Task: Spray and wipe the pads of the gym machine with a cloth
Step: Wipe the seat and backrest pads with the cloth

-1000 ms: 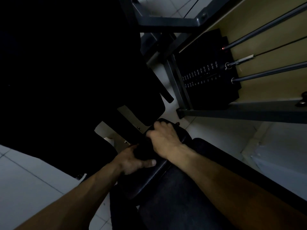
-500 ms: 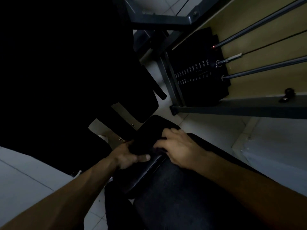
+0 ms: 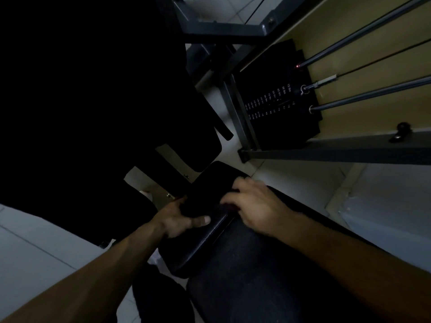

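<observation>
Left hand [image 3: 177, 217] grips pad [image 3: 194, 250] | right hand [image 3: 258, 206] blurred, grip unclear | weight stack [image 3: 275, 108] marked "15 lbs"

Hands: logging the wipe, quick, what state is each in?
Left hand: grips the narrow black cushioned pad.
Right hand: blurred on that pad, grip cannot be told.

A black weight stack [image 3: 277, 99] with white number labels stands well beyond the right grip [image 3: 256, 206], two steel guide rods [image 3: 373, 93] rising from it. Pale floor tiles [image 3: 35, 248] lie left of the left grip [image 3: 177, 220].
</observation>
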The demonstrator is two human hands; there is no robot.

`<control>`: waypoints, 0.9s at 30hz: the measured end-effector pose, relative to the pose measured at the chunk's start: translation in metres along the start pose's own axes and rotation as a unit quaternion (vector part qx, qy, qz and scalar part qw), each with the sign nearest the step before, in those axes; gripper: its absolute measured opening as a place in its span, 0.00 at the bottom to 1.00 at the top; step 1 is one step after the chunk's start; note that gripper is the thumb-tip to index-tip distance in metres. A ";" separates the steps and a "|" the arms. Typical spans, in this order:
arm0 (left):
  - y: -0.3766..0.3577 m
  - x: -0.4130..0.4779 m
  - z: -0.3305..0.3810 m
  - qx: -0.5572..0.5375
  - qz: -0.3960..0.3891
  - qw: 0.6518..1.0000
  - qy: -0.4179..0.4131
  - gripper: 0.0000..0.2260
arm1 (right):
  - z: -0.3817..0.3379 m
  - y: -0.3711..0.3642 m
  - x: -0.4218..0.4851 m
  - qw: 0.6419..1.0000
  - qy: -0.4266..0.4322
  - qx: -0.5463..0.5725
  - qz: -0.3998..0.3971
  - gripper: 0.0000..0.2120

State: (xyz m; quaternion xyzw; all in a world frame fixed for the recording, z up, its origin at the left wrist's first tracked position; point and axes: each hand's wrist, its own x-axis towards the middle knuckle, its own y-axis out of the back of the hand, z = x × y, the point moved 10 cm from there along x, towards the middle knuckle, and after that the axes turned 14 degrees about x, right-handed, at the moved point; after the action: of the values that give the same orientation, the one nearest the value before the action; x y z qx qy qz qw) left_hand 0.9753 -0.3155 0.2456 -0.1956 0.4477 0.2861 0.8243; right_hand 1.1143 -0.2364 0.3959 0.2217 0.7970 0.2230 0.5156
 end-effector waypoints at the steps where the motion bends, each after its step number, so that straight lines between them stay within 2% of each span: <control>1: 0.000 0.000 -0.001 -0.002 0.001 1.000 0.001 0.55 | 0.018 0.011 0.008 0.999 -0.035 -0.016 0.018 0.24; 4: -0.001 -0.005 -0.006 -0.016 0.004 1.000 0.020 0.53 | 0.035 0.026 0.036 0.990 -0.112 -0.037 0.081 0.23; 6: 0.001 -0.005 -0.010 -0.005 0.015 1.000 0.015 0.53 | 0.013 0.003 0.050 0.991 -0.112 -0.030 0.067 0.23; 7: 0.002 -0.006 -0.013 -0.003 0.021 1.000 0.011 0.49 | -0.005 -0.016 0.051 0.994 -0.091 -0.027 0.044 0.23; 10: 0.009 -0.017 -0.023 0.000 0.040 0.999 0.008 0.27 | -0.051 -0.057 0.035 0.999 0.000 -0.026 -0.020 0.21; 11: 0.009 -0.021 -0.027 -0.001 0.045 0.999 0.006 0.25 | -0.054 -0.058 0.029 0.999 0.023 -0.031 -0.032 0.21; 13: 0.006 -0.026 -0.033 -0.019 0.045 0.999 -0.007 0.28 | -0.040 -0.045 0.027 0.997 0.026 -0.058 -0.037 0.21; 15: 0.005 -0.025 -0.037 -0.033 0.054 0.998 -0.014 0.32 | -0.008 -0.018 0.038 0.996 -0.017 -0.088 -0.001 0.21; 18: 0.003 -0.026 -0.037 -0.043 0.059 0.997 -0.027 0.27 | 0.028 0.009 0.068 0.990 -0.088 -0.102 0.040 0.20; 21: 0.000 -0.023 -0.040 -0.044 0.065 0.996 -0.039 0.23 | 0.030 -0.001 0.104 0.989 -0.116 -0.083 0.036 0.21; 23: 0.000 -0.023 -0.042 -0.045 0.077 0.995 -0.042 0.22 | 0.013 -0.026 0.122 0.991 -0.105 -0.076 0.023 0.20; 27: 0.000 -0.019 -0.044 -0.056 0.074 0.995 -0.038 0.25 | -0.022 -0.073 0.124 0.993 -0.032 -0.093 -0.060 0.20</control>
State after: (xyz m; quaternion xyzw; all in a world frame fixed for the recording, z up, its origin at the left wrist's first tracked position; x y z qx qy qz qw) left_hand 0.9400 -0.3466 0.2384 -0.1965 0.4126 0.3779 0.8052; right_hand 1.0397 -0.2259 0.2716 0.1313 0.7674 0.2577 0.5722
